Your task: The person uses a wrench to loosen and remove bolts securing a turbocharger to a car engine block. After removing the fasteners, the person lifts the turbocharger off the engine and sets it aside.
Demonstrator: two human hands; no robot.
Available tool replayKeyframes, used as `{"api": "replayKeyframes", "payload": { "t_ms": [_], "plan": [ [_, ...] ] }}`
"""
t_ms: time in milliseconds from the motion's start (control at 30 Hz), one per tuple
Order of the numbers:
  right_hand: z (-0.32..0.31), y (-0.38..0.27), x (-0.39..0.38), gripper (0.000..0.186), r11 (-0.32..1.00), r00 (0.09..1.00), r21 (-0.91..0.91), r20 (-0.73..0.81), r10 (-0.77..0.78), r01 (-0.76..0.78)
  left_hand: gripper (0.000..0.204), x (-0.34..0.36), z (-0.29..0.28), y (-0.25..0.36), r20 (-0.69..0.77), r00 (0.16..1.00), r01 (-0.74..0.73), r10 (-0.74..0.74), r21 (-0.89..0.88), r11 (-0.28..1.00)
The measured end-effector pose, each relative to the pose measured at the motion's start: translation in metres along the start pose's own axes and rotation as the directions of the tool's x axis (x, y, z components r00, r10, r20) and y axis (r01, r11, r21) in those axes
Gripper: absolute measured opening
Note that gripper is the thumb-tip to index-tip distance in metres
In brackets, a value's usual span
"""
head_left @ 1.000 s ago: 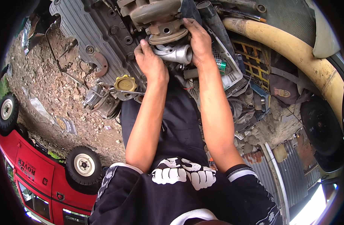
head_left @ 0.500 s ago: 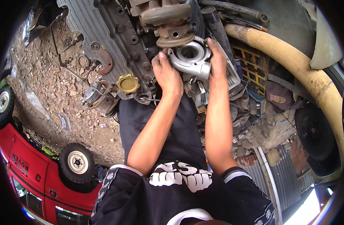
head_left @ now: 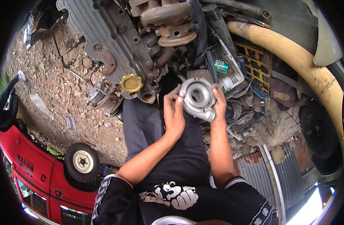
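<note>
Between my two hands is a silver turbocharger compressor housing (head_left: 189, 89), a rounded metal casting with a round hole through its middle. My left hand (head_left: 174, 114) presses against its left side, fingers partly hidden behind it. On the right side my right hand (head_left: 219, 105) grips the rim, thumb at the upper edge. The housing is held above my lap, apart from the rusty turbocharger body (head_left: 176, 36), which stays on the engine (head_left: 132, 56) ahead of me. A yellow oil filler cap (head_left: 132, 83) sits on the engine to the left of my hands.
A white plastic basket (head_left: 232, 80) holding a green box (head_left: 220, 67) stands right of the engine. A thick bamboo pole (head_left: 284, 43) curves along the right. Loose stones cover the ground at left, near a red vehicle (head_left: 36, 176). Corrugated metal sheets (head_left: 254, 172) lie at lower right.
Both hands have drawn the housing down toward my lap, away from the turbocharger body. It has turned so its round opening faces up, and the basket's green box now shows.
</note>
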State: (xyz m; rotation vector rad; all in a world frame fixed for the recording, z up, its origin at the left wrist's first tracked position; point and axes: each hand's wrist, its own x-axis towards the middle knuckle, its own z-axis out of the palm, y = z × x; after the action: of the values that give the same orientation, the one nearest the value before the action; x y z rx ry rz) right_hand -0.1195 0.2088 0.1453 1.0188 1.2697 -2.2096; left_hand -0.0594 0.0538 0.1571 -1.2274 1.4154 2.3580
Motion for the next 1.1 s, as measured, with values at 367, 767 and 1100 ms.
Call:
{"api": "replayKeyframes", "payload": {
  "t_ms": [367,767,1100],
  "plan": [
    [0.021,-0.011,-0.03,0.021,0.95,0.972,-0.242,0.171,-0.159,0.198,0.021,-0.014,-0.013,0.01,0.012,0.994,-0.106,0.106,0.076,0.991],
    [0.072,0.017,-0.106,0.031,0.89,0.81,-0.168,0.511,-0.289,0.423,0.021,-0.073,-0.078,0.058,0.117,0.979,-0.174,0.169,0.035,0.984],
    [0.105,0.131,-0.248,0.044,0.709,0.802,-0.555,0.596,-0.025,0.435,0.022,-0.205,-0.241,0.034,-0.129,0.968,-0.223,0.218,-0.031,0.974]
  ]
}}
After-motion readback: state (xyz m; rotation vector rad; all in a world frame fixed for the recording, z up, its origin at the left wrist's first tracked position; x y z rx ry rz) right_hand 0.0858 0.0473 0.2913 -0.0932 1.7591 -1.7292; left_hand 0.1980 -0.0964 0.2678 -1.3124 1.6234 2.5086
